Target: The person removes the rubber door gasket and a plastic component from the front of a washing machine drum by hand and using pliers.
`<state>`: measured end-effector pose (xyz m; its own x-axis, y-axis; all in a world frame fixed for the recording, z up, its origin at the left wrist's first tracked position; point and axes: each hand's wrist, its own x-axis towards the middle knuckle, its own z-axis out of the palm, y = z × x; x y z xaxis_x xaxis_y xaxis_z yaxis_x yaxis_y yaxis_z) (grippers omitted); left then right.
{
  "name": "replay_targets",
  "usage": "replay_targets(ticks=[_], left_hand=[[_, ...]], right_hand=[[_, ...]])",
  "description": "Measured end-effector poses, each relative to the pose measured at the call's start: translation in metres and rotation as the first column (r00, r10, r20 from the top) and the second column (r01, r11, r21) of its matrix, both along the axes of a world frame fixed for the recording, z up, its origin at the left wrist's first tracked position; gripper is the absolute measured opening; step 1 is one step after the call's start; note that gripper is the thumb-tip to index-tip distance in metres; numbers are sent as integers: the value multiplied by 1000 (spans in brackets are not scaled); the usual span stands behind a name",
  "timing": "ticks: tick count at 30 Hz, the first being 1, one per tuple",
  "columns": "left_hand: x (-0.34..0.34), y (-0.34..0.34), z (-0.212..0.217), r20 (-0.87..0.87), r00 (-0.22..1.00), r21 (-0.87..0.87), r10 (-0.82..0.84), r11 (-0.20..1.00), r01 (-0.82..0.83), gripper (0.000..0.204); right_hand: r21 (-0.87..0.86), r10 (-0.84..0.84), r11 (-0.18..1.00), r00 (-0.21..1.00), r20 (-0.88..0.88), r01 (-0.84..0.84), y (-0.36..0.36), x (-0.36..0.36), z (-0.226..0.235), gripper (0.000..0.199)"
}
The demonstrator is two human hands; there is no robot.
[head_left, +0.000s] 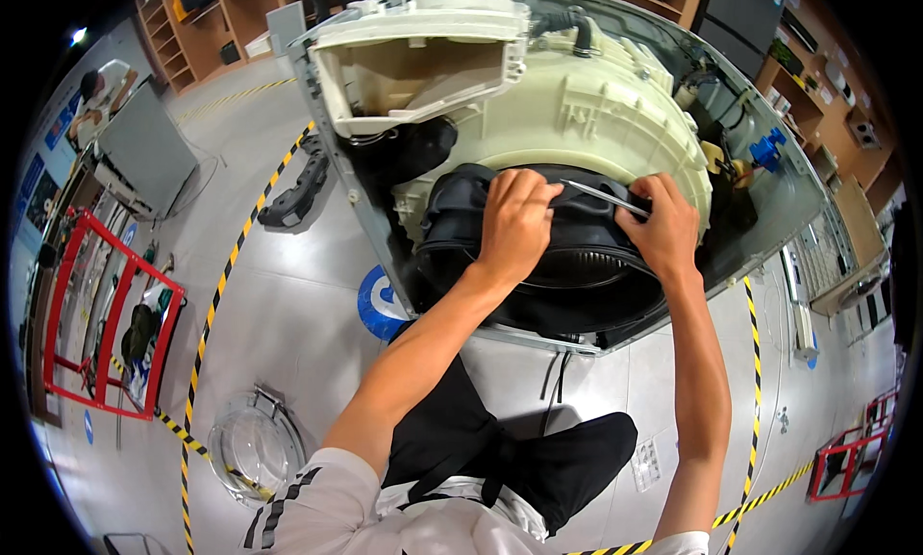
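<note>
At left of the frame, red metal rack (117, 326); lower left, round glass door (252, 444) on the floor (269, 343). At centre, left hand (516, 223) curled over the upper rim of a black rubber gasket (577, 214), before a cream tub (577, 113); cannot tell whether pinching it. Just right, slim metal rod (604, 196) slanting across the gasket, pinched at its right end by the right hand (665, 226). Upper right, blue fitting (767, 151).

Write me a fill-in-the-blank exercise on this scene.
The left hand and right hand are at the ring-shaped rubber gasket, coloured ____.
The thin silver metal rod runs from beside the left fingertips to the ____ hand.
The round, clear-bowled door lies on the grey floor, to the person's ____.
Missing words: black; right; left.
</note>
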<state>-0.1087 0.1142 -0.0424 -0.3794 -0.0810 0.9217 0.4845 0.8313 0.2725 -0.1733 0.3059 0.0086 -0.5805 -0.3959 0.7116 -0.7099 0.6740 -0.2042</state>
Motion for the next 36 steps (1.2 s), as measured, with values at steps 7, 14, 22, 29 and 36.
replay_targets(ticks=[7,14,22,29,36], left_hand=[[6,-2,1,35,998,40,-51,998,50,35],[21,-33,26,139,990,-33,-15,999,20,54],[43,-79,0,468,882,86,-50,996,11,79],[40,-71,2,413,908,-31,63,998,-56,93],[34,-60,-10,322,940,10,112,993,-121,59]], right_hand=[[23,30,999,999,-11,-30,0,5,0,24],[12,26,1000,1000,-10,-26,-3,0,-3,22],[16,54,998,999,-5,-54,-1,4,-5,21],[-19,40,999,998,-54,-41,-3,-2,-2,24],[-22,27,999,993,-112,-30,-3,-2,-5,32]])
